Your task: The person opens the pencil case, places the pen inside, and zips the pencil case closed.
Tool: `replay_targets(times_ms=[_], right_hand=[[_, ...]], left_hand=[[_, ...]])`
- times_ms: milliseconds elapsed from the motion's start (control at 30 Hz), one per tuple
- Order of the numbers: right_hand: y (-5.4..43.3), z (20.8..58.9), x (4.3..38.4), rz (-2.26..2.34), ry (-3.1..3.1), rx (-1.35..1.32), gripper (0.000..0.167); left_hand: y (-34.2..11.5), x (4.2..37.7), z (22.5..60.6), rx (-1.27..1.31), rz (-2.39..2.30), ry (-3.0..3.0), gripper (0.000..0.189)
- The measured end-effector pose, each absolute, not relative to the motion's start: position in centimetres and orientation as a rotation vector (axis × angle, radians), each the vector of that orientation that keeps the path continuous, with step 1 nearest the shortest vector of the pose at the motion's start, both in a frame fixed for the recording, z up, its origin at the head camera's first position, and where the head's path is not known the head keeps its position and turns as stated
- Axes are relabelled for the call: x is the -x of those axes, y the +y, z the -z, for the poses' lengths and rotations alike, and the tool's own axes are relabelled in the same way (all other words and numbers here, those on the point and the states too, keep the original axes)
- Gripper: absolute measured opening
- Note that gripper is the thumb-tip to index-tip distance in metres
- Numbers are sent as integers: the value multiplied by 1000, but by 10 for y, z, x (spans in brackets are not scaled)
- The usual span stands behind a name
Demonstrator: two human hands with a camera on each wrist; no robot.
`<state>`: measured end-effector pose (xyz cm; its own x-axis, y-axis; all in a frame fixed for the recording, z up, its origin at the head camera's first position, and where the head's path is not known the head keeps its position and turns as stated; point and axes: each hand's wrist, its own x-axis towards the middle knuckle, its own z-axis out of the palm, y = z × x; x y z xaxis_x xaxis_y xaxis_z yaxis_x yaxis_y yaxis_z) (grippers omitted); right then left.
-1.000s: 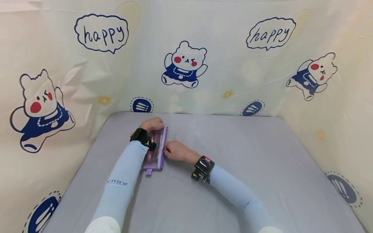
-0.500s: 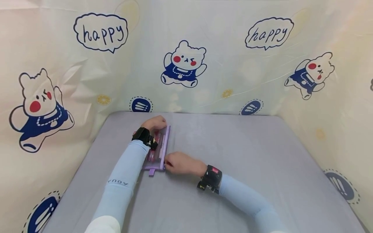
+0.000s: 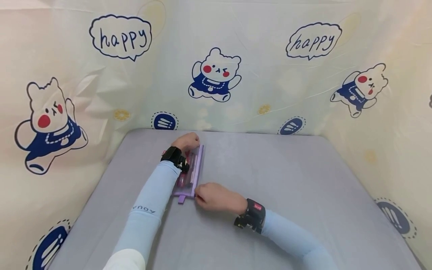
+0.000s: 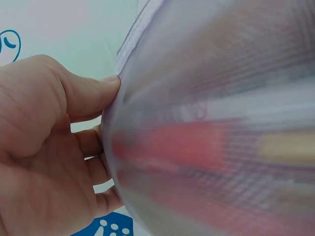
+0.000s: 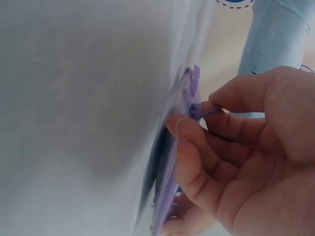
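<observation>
A purple-edged, see-through mesh pencil case (image 3: 199,168) lies lengthwise on the table, left of its middle. My left hand (image 3: 187,141) pinches its far end; in the left wrist view the thumb is on one side of the mesh and the fingers are behind it. Inside show blurred red (image 4: 187,147) and yellowish (image 4: 288,146) items, their kind unclear. At the near right corner, my right hand (image 3: 217,197) holds a thin purple zipper pull (image 5: 211,111) between thumb and finger. A small purple tab (image 3: 181,199) sticks out from the near end. My left forearm hides part of the case.
The case rests on a grey-covered table (image 3: 287,176). A pale curtain (image 3: 263,75) printed with cartoon bears and "happy" bubbles surrounds its back and sides. Each wrist wears a black camera strap, and both arms are in light blue sleeves.
My right hand has slid along the case's right edge toward me, from about mid-length to the near corner. The left hand keeps its hold at the far end as the case shifts slightly right.
</observation>
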<state>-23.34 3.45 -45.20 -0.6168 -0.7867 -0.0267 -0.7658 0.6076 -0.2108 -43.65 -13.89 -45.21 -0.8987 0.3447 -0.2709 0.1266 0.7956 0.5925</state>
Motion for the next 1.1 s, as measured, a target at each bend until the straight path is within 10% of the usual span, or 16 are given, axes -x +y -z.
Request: replay_targets(times_ms=[633, 1100], right_hand=[[91, 414, 270, 275, 2986, 1116, 18], [144, 413, 279, -5, 3336, 564, 57]], left_hand=[[-108, 372, 384, -382, -543, 3129, 37], [-98, 289, 395, -396, -496, 3134, 64]])
